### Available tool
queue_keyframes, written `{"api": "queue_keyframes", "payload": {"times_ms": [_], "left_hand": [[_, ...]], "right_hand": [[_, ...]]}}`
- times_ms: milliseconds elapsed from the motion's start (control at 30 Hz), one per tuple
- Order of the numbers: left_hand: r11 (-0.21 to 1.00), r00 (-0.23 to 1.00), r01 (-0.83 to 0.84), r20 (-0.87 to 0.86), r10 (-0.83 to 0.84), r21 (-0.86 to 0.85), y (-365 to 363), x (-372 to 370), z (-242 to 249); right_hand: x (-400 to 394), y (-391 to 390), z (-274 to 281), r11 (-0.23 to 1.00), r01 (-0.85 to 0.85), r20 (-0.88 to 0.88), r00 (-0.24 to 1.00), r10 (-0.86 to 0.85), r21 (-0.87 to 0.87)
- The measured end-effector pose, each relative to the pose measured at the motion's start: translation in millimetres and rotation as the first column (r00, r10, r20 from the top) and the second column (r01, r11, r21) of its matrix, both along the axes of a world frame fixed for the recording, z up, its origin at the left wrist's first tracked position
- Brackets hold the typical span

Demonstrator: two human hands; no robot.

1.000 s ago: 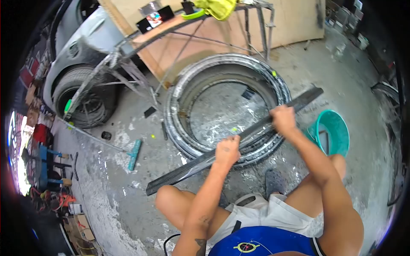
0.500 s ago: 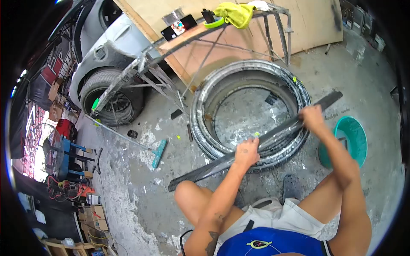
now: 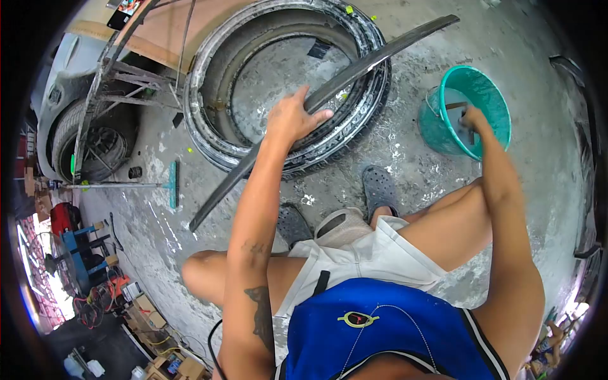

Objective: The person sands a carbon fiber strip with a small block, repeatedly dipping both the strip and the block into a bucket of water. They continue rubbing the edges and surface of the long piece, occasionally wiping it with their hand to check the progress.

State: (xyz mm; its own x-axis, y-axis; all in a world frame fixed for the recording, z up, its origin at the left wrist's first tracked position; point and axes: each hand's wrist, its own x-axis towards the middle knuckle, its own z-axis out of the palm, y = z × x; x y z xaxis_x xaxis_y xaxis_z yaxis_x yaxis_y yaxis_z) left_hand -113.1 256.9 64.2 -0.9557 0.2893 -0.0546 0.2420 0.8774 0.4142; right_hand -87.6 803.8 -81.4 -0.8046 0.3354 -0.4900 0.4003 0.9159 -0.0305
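Observation:
A long dark strip [image 3: 354,71] with a slim, slightly bent profile lies slantwise across a worn tyre [image 3: 206,136] on the floor. My left hand [image 3: 290,120] rests on the strip near its middle, thumb and forefinger spread apart. My right hand [image 3: 472,118] reaches into a teal bucket [image 3: 437,130] at the right, its fingers curled down. Beside those fingers a dark, flat piece [image 3: 456,106] shows inside the bucket. What my right fingers close on is too small and blurred to make out.
A teal-headed squeegee [image 3: 173,185] lies on the floor at left. Behind it stands a metal trestle [image 3: 136,82] near a car wheel [image 3: 95,149]. Tools and boxes [image 3: 149,313] line the lower left. My clogs [image 3: 380,189] are between tyre and stool.
My right hand has let go of the strip and moved into the bucket. My left hand's fingers have spread on the strip. The view has shifted down and to the right.

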Motion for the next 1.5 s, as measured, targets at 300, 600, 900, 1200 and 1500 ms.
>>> {"api": "queue_keyframes", "payload": {"times_ms": [300, 600, 900, 1200, 1500], "left_hand": [[1.0, 0.975, 0.007, -0.22, -0.01, -0.015, -10, 30, -34], [0.939, 0.985, -0.155, -0.117, 0.125, -0.306, -167, 109, -29], [0.921, 0.996, -0.02, 0.067, 0.05, -0.389, -167, 116, -10], [0.927, 0.987, -0.158, -0.076, 0.141, -0.339, -175, 128, -37], [0.941, 0.982, -0.177, -0.11, 0.15, -0.289, -176, 136, -40]], "right_hand": [[-19, -34, -5, 0.96, -0.158, -0.205, 0.972, 0.111, -0.229], [-81, -127, 93, 0.964, -0.256, -0.908, 0.418, 0.036, -0.079], [-14, -353, 78, 0.75, -0.642, -0.903, 0.211, 0.375, 0.161], [-14, -374, 80, 0.889, -0.405, -0.904, 0.263, 0.338, 0.215], [-66, -318, 98, 0.994, 0.003, -0.807, 0.585, 0.085, 0.107]]}}
